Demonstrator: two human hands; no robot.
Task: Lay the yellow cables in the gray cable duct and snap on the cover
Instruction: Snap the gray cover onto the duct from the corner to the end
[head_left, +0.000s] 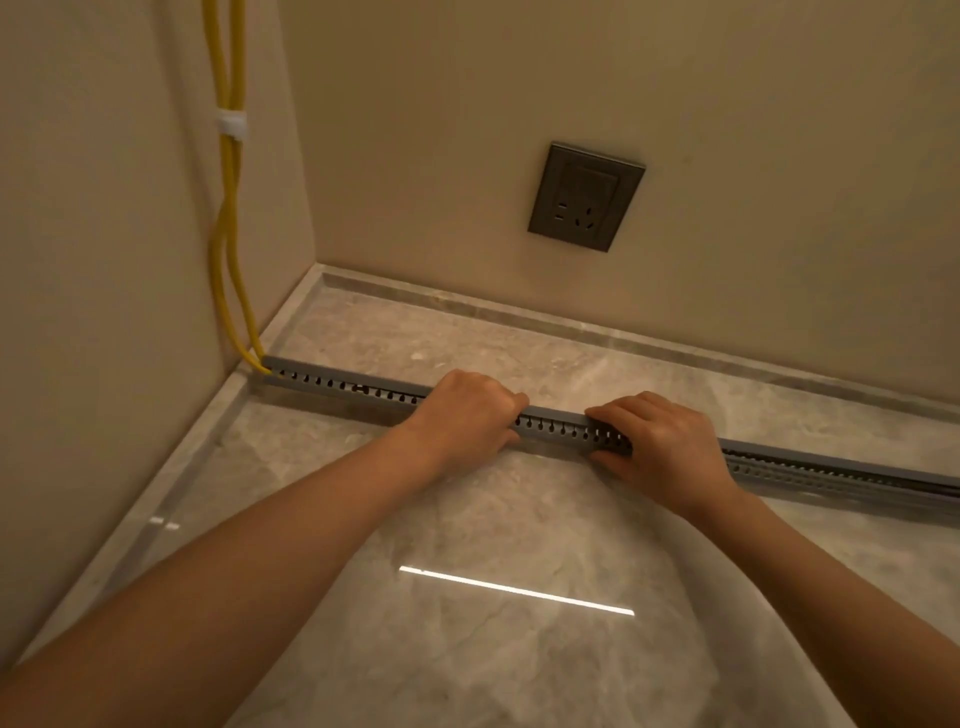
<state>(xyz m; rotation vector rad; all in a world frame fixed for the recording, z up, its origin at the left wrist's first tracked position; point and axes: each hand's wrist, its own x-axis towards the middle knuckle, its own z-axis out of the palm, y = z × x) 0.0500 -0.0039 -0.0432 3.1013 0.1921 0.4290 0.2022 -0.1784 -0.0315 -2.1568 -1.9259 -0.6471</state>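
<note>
A long gray slotted cable duct (343, 385) lies across the marble floor, from the left wall corner out past the right edge. Two yellow cables (228, 218) hang down the left wall, held by a white clip (231, 124), and enter the duct's left end. A gray cover strip (553, 414) sits on top of the duct. My left hand (462, 413) is curled over the duct near its middle, fingers on the cover. My right hand (660, 444) grips the duct just to the right, thumb on the near side. The cables inside the duct are hidden.
A dark gray wall socket (586, 196) sits on the back wall above the floor. A marble skirting ledge (467, 306) runs along both walls. A bright light reflection (514, 590) shows on the glossy floor in front of me.
</note>
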